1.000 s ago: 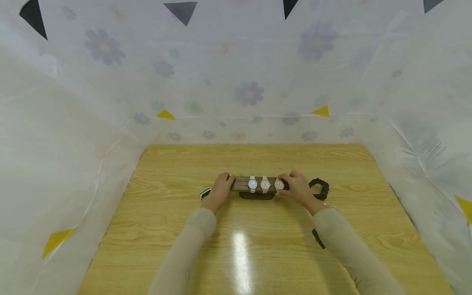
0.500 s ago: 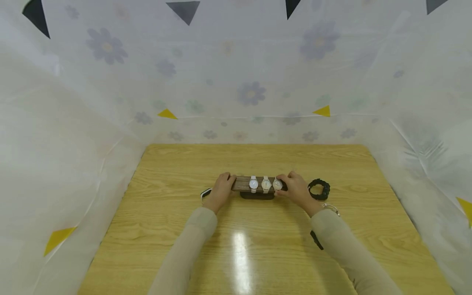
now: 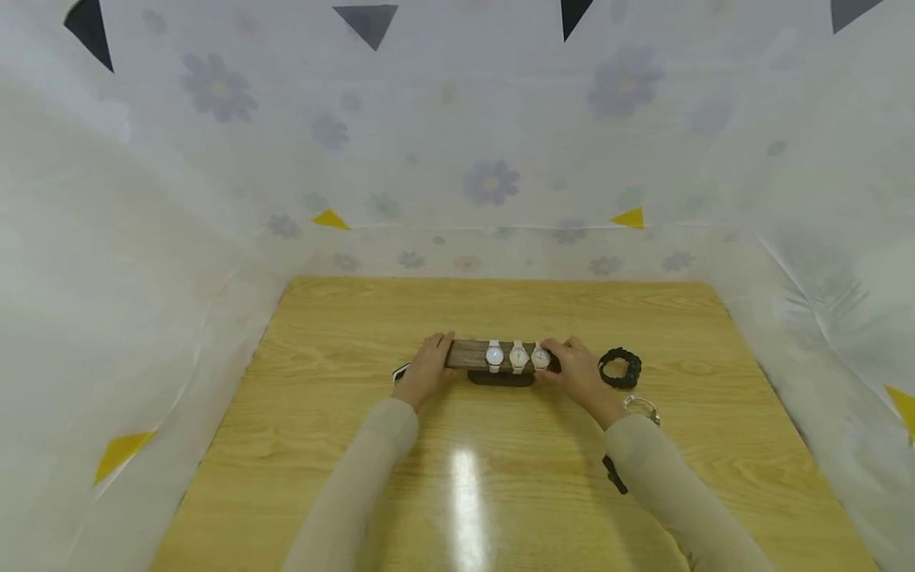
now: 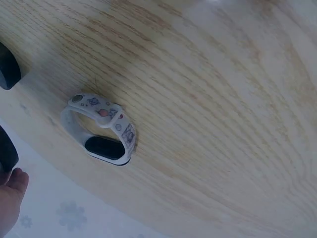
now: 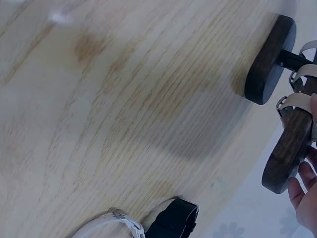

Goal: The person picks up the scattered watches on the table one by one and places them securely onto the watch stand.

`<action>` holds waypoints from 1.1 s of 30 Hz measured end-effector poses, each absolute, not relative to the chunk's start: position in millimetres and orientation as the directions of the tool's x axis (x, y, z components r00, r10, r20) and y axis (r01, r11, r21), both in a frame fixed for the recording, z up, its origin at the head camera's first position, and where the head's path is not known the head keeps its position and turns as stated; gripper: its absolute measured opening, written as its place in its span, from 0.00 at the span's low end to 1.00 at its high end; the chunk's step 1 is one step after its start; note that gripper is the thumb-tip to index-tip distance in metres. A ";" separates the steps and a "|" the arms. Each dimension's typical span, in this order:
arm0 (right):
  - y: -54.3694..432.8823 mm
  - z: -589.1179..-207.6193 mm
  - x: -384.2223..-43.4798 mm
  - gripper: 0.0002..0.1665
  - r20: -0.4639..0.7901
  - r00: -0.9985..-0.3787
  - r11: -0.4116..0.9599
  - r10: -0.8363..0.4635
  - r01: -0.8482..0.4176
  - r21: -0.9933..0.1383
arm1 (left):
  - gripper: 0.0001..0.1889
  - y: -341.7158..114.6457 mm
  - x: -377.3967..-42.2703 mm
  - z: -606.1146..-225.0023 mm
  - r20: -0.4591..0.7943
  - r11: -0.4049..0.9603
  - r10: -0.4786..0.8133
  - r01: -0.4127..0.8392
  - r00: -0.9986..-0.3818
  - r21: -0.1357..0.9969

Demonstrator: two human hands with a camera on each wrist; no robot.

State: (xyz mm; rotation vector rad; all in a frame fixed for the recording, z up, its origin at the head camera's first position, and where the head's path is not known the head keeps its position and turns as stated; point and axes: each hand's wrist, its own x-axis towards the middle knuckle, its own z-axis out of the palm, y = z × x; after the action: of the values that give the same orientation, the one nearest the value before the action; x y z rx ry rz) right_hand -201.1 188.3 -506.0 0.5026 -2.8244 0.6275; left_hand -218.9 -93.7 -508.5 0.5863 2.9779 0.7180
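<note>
A dark wooden watch stand (image 3: 468, 355) stands mid-table, with three pale-strapped wristwatches round its raised crossbar. My left hand (image 3: 425, 369) grips the bar's left end; the left wrist view catches only its fingertips by that end (image 4: 7, 148). At the other end, my right hand (image 3: 577, 377) pinches the rightmost wristwatch (image 3: 541, 357), thumb side near its dial. That watch sits close to the middle wristwatch (image 3: 519, 357); the third wristwatch (image 3: 495, 356) is left of it. In the right wrist view, my right fingers curl behind the bar (image 5: 287, 153), beside the end watch's strap (image 5: 298, 101).
A white patterned fitness band (image 4: 106, 129) lies left of my left hand. On the right lie a chunky black watch (image 3: 620, 368), a thin pale watch (image 3: 643, 407) and a black band (image 3: 614, 475) partly under my sleeve. Floral sheeting (image 3: 493, 183) surrounds the table.
The rightmost wristwatch has slid slightly left along the bar, closer to the middle one, with my right hand. My left hand stays at the bar's end. The head view has shifted a little.
</note>
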 end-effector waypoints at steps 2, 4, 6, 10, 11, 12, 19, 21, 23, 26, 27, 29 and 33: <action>189.2 -506.5 -199.3 0.28 0.302 -0.920 0.843 -0.250 -0.360 -0.399 | 0.38 -97.7 -219.3 -511.2 0.035 0.818 0.332 0.306 -0.943 0.488; 189.4 -506.8 -197.2 0.21 0.359 -0.913 0.829 -0.193 -0.348 -0.438 | 0.38 -103.7 -218.5 -514.6 0.035 0.818 0.311 0.286 -0.950 0.499; 188.4 -507.0 -195.5 0.13 0.422 -0.900 0.806 -0.111 -0.330 -0.491 | 0.36 -111.1 -217.1 -517.2 0.063 0.826 0.298 0.291 -0.952 0.484; 181.2 -508.4 -192.5 0.06 0.505 -0.862 0.736 0.042 -0.315 -0.599 | 0.28 -126.6 -214.9 -524.1 0.143 0.839 0.244 0.282 -0.959 0.465; 177.9 -509.2 -191.0 0.06 0.510 -0.858 0.710 0.062 -0.321 -0.626 | 0.27 -130.1 -214.0 -526.3 0.142 0.841 0.221 0.262 -0.965 0.473; 174.1 -510.7 -188.8 0.06 0.507 -0.859 0.687 0.073 -0.325 -0.650 | 0.26 -133.6 -212.9 -528.5 0.141 0.841 0.192 0.237 -0.971 0.486; 137.0 -534.5 -165.3 0.06 0.330 -0.941 0.517 0.070 -0.249 -0.819 | 0.22 -151.0 -204.6 -541.2 0.001 0.832 -0.053 -0.044 -0.999 0.553; 125.6 -541.9 -159.5 0.06 0.232 -0.970 0.477 0.069 -0.172 -0.862 | 0.21 -153.2 -203.4 -542.8 -0.017 0.818 -0.103 -0.095 -0.994 0.567; 114.6 -547.0 -153.9 0.07 0.127 -0.990 0.449 0.065 -0.084 -0.889 | 0.19 -154.1 -202.3 -545.0 -0.022 0.806 -0.143 -0.129 -0.989 0.578; 99.1 -552.3 -146.5 0.07 0.030 -0.998 0.427 0.059 -0.002 -0.904 | 0.16 -152.7 -200.4 -549.1 -0.021 0.783 -0.187 -0.162 -0.982 0.600; 94.6 -553.3 -144.2 0.07 0.007 -0.998 0.410 0.056 0.017 -0.912 | 0.15 -151.7 -200.0 -550.6 -0.017 0.777 -0.195 -0.165 -0.981 0.608; 86.4 -555.3 -140.7 0.07 -0.017 -0.999 0.377 0.045 0.033 -0.926 | 0.15 -149.1 -199.4 -553.4 -0.012 0.758 -0.210 -0.171 -0.978 0.630; 73.8 -558.8 -136.4 0.08 -0.059 -0.998 0.275 -0.001 0.057 -0.960 | 0.13 -144.6 -198.1 -559.4 -0.002 0.720 -0.261 -0.197 -0.965 0.666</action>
State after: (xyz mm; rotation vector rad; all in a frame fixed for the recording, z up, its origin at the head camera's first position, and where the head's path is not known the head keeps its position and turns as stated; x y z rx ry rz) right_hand -136.4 73.8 -558.8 -0.0555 -2.5462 1.9202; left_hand -198.1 -144.6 -559.4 -0.4001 2.9979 1.1431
